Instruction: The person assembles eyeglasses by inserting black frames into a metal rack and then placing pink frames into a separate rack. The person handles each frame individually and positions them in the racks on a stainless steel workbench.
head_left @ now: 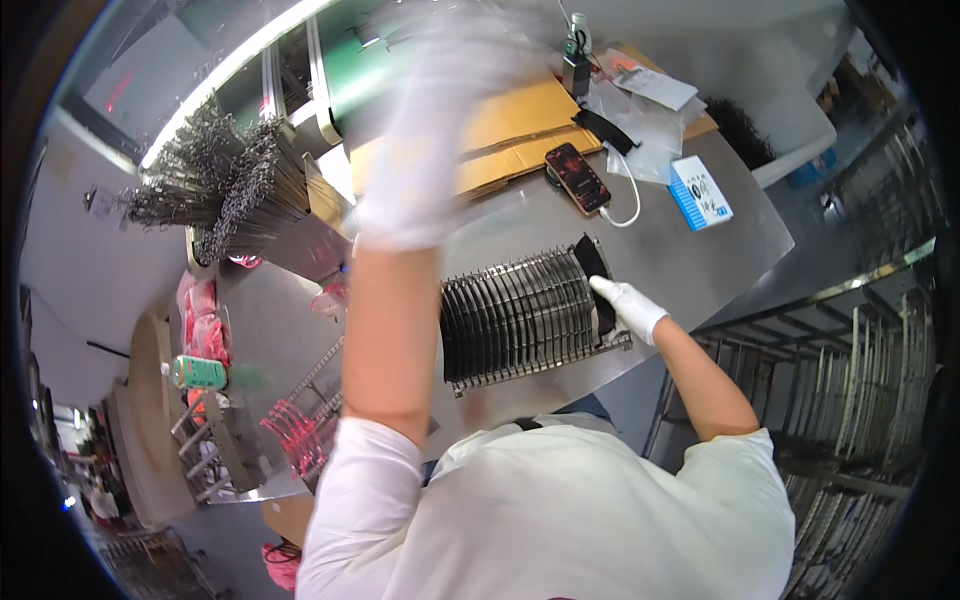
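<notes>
- Counter [700, 260] first, folks: grey, shiny, spread right across in front of us.
- Cardboard [540, 112] next, flat toward the far side, partly hidden behind our raised arm.
- Now the slotted rack [515, 318], on the counter near our front edge, packed with a row of curved black strips!
- Off to the left, a thick bundle of metal wires [225, 175] bristles upward.
- Our left hand [445, 100], white-gloved, is up high over the cardboard, all blur; we can't tell whether it's clenched or released.
- Our right hand [630, 306], gloved too, has its thumb touching the rack's right end; the fingers are hidden, so we can't call it a firm grasp.
- Beyond the rack, a blue-and-white box [700, 194] sits right of a phone [577, 178], its screen lit, with a white cable [636, 195] plugged in.
</notes>
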Demonstrator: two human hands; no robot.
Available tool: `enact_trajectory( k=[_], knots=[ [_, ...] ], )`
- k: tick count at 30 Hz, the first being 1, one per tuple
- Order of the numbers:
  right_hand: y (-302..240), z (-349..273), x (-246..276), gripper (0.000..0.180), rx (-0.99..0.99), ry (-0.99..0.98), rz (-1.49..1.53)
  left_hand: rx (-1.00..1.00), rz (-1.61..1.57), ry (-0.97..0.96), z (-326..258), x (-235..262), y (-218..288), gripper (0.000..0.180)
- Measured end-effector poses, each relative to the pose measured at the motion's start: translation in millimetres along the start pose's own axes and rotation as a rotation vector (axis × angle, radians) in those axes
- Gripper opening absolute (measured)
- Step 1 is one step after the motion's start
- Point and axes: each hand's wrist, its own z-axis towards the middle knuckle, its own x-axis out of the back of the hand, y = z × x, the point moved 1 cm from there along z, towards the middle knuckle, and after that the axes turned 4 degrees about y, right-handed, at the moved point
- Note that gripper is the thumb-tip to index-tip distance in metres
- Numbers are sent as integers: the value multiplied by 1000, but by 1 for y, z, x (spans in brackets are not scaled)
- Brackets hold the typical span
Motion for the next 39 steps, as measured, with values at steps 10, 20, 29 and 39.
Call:
enact_trajectory(
  k=[10, 20, 29, 39],
  knots=[
    [-28, -12, -12, 91, 246, 193, -1092, 343, 1017, -600, -26, 28, -40, 52],
    [-55, 15, -43, 90, 936, 539, -1215, 828, 1611, -177, -34, 288, 119, 51],
    [-104, 6, -71, 65, 1003, 560, -1022, 949, 1734, 66, -4, 506, 184, 50],
    [-113, -30, -95, 47, 934, 591, -466, 514, 1219, 931, 72, 660, 42, 98]
  ],
)
